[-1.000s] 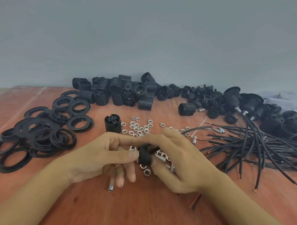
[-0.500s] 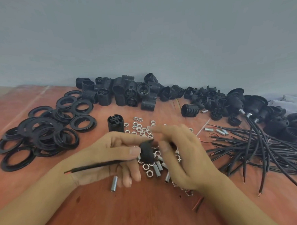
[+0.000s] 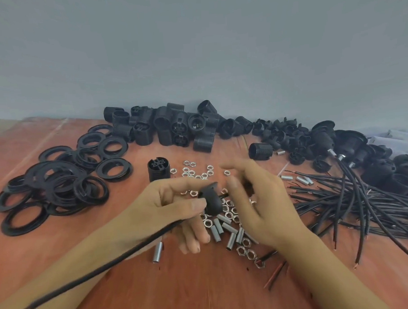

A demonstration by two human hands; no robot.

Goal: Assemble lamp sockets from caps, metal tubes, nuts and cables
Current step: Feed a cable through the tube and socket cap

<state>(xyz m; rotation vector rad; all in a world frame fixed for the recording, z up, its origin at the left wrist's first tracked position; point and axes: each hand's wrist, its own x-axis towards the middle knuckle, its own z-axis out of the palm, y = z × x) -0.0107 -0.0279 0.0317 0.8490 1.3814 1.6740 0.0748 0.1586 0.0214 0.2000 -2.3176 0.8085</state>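
Left hand [image 3: 168,207] had the cap [image 3: 210,198] pinched between thumb and forefinger, with the other fingers curled loosely below it. It held the cap just above the table [image 3: 204,289], centre of view. The cable [image 3: 98,273] ran through the cap. Its long tail went near-left across the left forearm, loose end at the near-left edge of view. A short stub poked out of the cap's right side.

Right hand [image 3: 263,205] sat just right of the cap, fingers part-curled and motion-blurred. The fingertips were at the stub, but I couldn't tell whether they pinched it or just hovered. Logged as unknown.

Key geometry: the cable's long axis lay near-left to far-right, and the stub pointed straight at the right hand. So the right hand was nearer the free end, and the left was committed to the cap.

My read: the step in hand was feeding the cable through the cap, and the right hand should draw the stub rightward along that axis. An off-axis pull would likely bind at the cap hole.

Next parts were close. Metal tubes [image 3: 227,232] lay on the table just near of the cap, below both hands, with nuts [image 3: 194,171] scattered around and beyond them.

Elsewhere: flat rings [image 3: 59,184] at left, socket bodies [image 3: 173,127] heaped along the far edge, cable bundle [image 3: 354,201] at right. Neither hand touched any of them.
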